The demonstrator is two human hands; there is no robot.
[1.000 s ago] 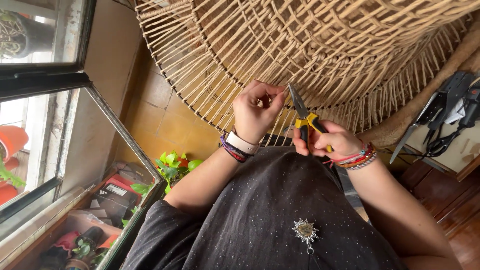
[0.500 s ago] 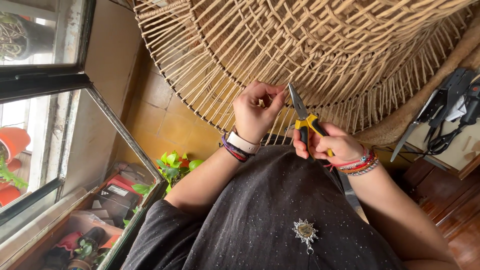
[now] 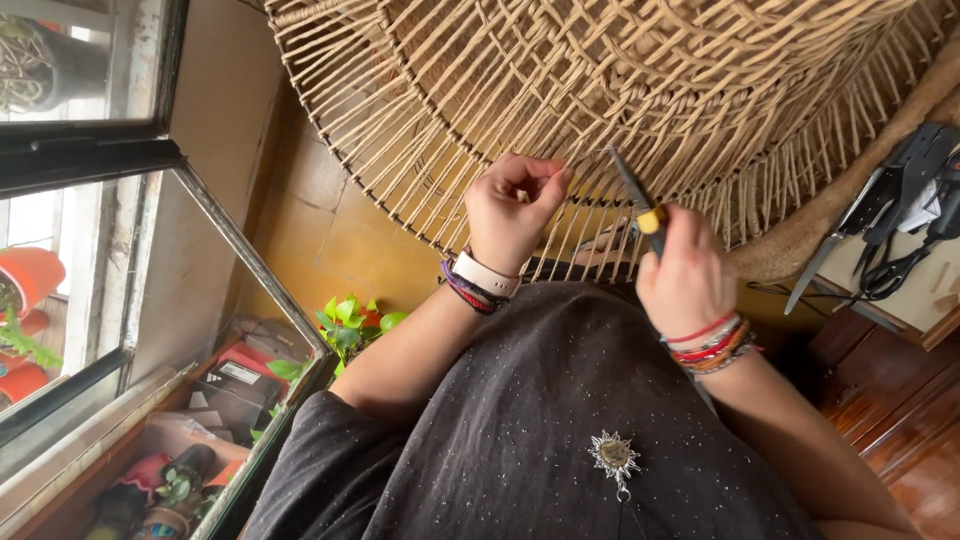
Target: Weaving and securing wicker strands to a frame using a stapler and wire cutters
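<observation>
Pinching a loose cane strand at the rim of the woven rattan shade [image 3: 640,90] filling the upper frame, the left hand [image 3: 512,210] steadies it while the right hand [image 3: 685,275], fist clamped on yellow-handled pliers [image 3: 640,205], likely needs to bring the tips onto that strand.

Head view, steeply down, close

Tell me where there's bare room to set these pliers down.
Bare yellow floor shows between the woven wicker frame and the green plant. Crowded: the glass case, and the shelf where scissors hang.
</observation>
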